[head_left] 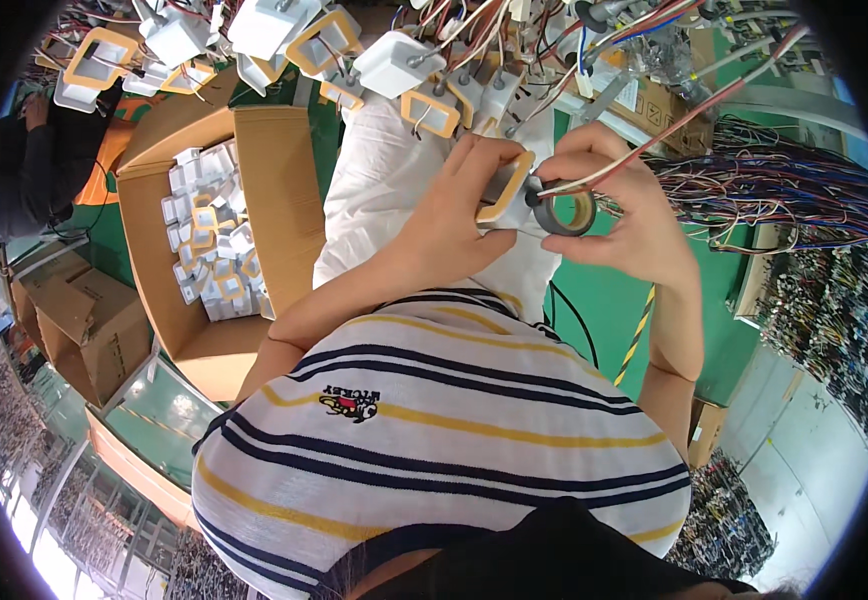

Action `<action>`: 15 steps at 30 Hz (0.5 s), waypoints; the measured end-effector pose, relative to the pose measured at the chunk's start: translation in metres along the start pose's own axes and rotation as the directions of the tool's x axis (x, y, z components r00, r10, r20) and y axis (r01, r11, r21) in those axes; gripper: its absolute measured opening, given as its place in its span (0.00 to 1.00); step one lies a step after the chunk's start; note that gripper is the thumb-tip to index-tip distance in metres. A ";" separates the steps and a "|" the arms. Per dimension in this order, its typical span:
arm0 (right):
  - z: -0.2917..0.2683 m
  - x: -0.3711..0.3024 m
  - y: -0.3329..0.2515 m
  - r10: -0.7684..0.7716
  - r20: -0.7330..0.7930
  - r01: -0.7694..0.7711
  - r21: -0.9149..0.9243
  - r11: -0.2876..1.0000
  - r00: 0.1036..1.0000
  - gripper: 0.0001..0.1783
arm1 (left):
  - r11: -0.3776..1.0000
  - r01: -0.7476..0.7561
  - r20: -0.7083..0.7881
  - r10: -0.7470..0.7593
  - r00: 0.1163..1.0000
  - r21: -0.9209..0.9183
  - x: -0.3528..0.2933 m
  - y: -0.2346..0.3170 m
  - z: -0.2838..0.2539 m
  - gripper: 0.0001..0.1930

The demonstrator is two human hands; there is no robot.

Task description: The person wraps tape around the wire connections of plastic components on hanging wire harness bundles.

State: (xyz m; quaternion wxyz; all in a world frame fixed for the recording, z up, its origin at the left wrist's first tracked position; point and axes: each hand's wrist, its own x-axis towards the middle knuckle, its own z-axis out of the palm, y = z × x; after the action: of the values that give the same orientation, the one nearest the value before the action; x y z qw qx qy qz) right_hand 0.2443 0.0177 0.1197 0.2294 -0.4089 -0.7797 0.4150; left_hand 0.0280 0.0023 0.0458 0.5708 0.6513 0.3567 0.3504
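Observation:
In front of my lap, my left hand (459,210) grips a small white plastic housing with a yellow-orange rim (514,188) between thumb and fingers. My right hand (634,215) is closed round a roll of dark tape (584,217), its thumb below and fingers above. The roll sits right beside the housing. A red and white cable (644,150) runs from the upper right down to a black grommet (533,190) between both hands. Whether a tape strip is stuck to the cable is too small to tell.
More white housings (389,65) with cables lie along the bench ahead. At left stands an open cardboard box (284,190) filled with similar housings. Bundled wires (784,190) hang at the right. Another person's dark sleeve (49,170) shows at far left.

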 end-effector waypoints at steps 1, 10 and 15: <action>0.000 0.001 0.000 0.001 0.003 -0.001 0.000 1.000 1.000 0.29 | 1.000 0.001 -0.003 -0.001 1.000 -0.002 -0.001 -0.002 0.002 0.32; 0.026 -0.007 -0.011 0.020 -0.080 -0.025 -0.057 0.998 0.997 0.32 | 1.000 0.011 -0.241 -0.009 0.971 0.007 0.012 -0.020 0.007 0.33; 0.045 -0.004 -0.038 0.211 -0.148 -0.061 0.664 0.746 0.966 0.40 | 0.999 -0.005 -0.183 0.012 0.983 0.040 0.011 -0.020 -0.002 0.28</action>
State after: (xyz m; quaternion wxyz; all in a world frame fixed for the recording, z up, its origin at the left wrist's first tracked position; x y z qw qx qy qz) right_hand 0.1977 -0.0182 0.1265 0.4087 -0.4010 -0.5243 0.6303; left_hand 0.0301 0.0148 0.0268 0.5214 0.6289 0.4117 0.4040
